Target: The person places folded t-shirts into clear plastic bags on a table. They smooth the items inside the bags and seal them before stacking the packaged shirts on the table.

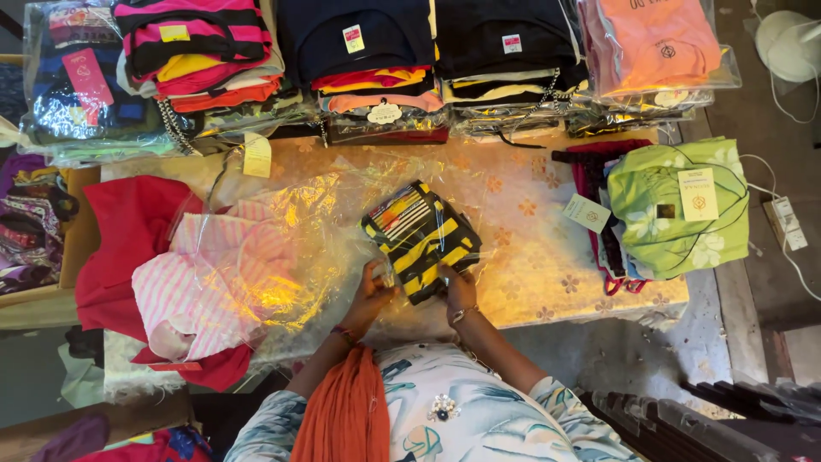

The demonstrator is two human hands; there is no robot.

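Both hands, left [369, 295] and right [457, 289], fingers closed, pinch the striped garment's [421, 239] near edge; soft, light, likely slippery in its plastic bag.

Black-and-yellow striped garment [421, 239], pink-and-white striped cloth [214, 287] (over plain red fabric [120, 239]), green floral bundle [676, 210]

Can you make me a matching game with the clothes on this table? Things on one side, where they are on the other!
Things:
1. striped garment
2. green garment
3. pink striped cloth
4. orange garment

Places:
A. bagged, top right stack
B. held by both hands, left hand, right hand
C. right side, with a paper tag
D. left side, on red cloth

Pairs: 1-B, 2-C, 3-D, 4-A
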